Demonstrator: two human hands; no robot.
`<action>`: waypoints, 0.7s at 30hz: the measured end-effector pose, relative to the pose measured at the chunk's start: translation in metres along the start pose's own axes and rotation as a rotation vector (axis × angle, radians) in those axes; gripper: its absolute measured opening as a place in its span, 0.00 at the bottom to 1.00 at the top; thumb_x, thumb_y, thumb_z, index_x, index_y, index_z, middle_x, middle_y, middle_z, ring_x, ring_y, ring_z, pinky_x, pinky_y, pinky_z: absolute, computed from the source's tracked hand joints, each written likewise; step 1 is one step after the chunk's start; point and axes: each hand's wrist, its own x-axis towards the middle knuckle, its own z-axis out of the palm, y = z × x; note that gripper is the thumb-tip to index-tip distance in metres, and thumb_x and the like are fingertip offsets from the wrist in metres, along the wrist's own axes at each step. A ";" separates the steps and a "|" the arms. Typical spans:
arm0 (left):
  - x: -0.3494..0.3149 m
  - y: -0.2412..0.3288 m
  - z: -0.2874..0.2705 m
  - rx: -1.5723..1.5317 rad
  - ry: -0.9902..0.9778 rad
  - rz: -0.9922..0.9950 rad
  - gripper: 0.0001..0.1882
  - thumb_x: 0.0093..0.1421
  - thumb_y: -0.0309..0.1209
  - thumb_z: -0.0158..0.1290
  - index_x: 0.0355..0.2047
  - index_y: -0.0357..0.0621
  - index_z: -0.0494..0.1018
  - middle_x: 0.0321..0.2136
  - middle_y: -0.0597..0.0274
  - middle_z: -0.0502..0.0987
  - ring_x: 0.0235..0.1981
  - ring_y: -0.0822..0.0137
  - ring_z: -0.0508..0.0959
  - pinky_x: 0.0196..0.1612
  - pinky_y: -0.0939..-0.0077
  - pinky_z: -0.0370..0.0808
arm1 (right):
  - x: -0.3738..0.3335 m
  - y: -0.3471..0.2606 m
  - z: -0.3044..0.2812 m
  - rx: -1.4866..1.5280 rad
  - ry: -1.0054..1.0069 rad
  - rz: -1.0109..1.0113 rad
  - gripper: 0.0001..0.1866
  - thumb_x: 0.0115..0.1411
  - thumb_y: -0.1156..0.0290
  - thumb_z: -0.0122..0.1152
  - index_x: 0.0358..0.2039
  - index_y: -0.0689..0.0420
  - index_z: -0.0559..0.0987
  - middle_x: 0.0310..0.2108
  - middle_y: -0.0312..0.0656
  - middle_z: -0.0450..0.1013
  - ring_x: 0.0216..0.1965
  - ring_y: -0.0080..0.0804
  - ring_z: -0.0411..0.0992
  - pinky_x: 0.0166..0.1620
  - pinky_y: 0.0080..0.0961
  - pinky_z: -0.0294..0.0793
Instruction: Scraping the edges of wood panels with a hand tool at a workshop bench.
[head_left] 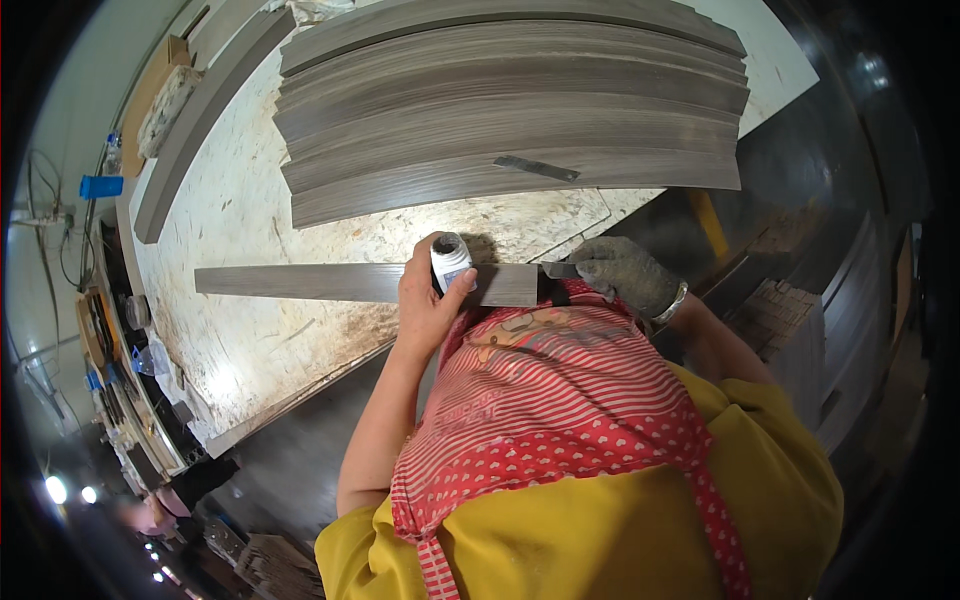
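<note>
My bare left hand (pixel 425 305) is closed round a small white bottle (pixel 450 262) with an open, dark-looking mouth. That bottle is over a narrow grey wood-grain strip (pixel 300 283), which lies across the table in front of my body. In a dark grey glove, my right hand (pixel 632 278) grips a thin, flat dark blade like a putty knife (pixel 558 270). The blade's tip is at the right end of the strip; I cannot tell whether they touch. Beyond both hands, another flat dark metal blade (pixel 537 168) rests on the nearest of several grey boards (pixel 510 95).
The worn white table (pixel 250 350) has a long grey plank (pixel 205 130) along its left side. A blue clip-like object (pixel 101 187) is at the left edge. Stacked wood pieces (pixel 775 318) stand low at the right. Another person (pixel 160 508) is at the lower left.
</note>
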 end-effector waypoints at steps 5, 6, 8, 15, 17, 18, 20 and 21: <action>0.002 0.007 -0.002 0.019 -0.017 0.016 0.31 0.56 0.45 0.57 0.52 0.36 0.64 0.37 0.48 0.75 0.41 0.56 0.75 0.45 0.65 0.70 | 0.000 0.014 0.006 -0.010 0.088 -0.087 0.11 0.60 0.67 0.57 0.38 0.62 0.77 0.22 0.29 0.66 0.20 0.14 0.61 0.23 0.13 0.64; 0.002 0.008 -0.002 0.024 -0.023 0.018 0.31 0.56 0.45 0.57 0.52 0.36 0.64 0.37 0.48 0.75 0.41 0.56 0.75 0.45 0.65 0.70 | -0.001 0.016 0.007 -0.002 0.091 -0.090 0.11 0.60 0.67 0.57 0.38 0.62 0.77 0.22 0.29 0.66 0.20 0.14 0.61 0.23 0.13 0.64; 0.002 0.008 -0.002 0.021 -0.022 0.030 0.30 0.56 0.44 0.57 0.52 0.36 0.63 0.38 0.48 0.74 0.41 0.56 0.75 0.45 0.65 0.70 | -0.002 0.019 0.008 -0.001 0.069 -0.108 0.12 0.60 0.65 0.57 0.38 0.61 0.77 0.22 0.29 0.66 0.21 0.14 0.61 0.23 0.13 0.65; 0.002 0.004 -0.002 0.031 -0.027 0.054 0.30 0.56 0.44 0.56 0.52 0.36 0.63 0.39 0.47 0.74 0.41 0.55 0.75 0.46 0.65 0.70 | 0.006 0.023 0.009 -0.117 0.128 -0.133 0.13 0.59 0.63 0.58 0.37 0.61 0.77 0.23 0.31 0.67 0.22 0.15 0.63 0.25 0.14 0.66; 0.002 0.005 -0.002 0.005 -0.024 0.045 0.29 0.56 0.44 0.56 0.52 0.37 0.63 0.39 0.48 0.74 0.41 0.55 0.75 0.46 0.65 0.70 | 0.012 0.039 -0.001 -0.399 0.091 -0.479 0.11 0.61 0.68 0.56 0.39 0.62 0.78 0.33 0.43 0.75 0.37 0.28 0.73 0.41 0.24 0.72; 0.002 0.004 -0.002 0.005 -0.024 0.045 0.29 0.56 0.44 0.56 0.52 0.37 0.63 0.39 0.48 0.74 0.41 0.55 0.75 0.46 0.65 0.70 | 0.008 0.032 -0.002 -0.399 0.091 -0.479 0.11 0.61 0.68 0.56 0.39 0.62 0.78 0.33 0.43 0.75 0.37 0.28 0.73 0.41 0.24 0.72; 0.002 0.004 -0.004 0.035 -0.017 0.066 0.29 0.57 0.43 0.56 0.52 0.37 0.63 0.38 0.48 0.74 0.41 0.55 0.75 0.45 0.66 0.70 | -0.001 0.011 -0.002 -0.303 0.092 -0.204 0.11 0.61 0.68 0.55 0.39 0.62 0.78 0.35 0.44 0.75 0.38 0.31 0.73 0.43 0.26 0.71; 0.002 0.005 -0.003 0.035 -0.019 0.068 0.29 0.57 0.43 0.56 0.52 0.37 0.63 0.38 0.48 0.74 0.41 0.55 0.75 0.45 0.66 0.70 | -0.003 0.009 -0.002 -0.302 0.094 -0.204 0.11 0.61 0.68 0.55 0.39 0.62 0.78 0.35 0.44 0.75 0.38 0.31 0.73 0.43 0.26 0.71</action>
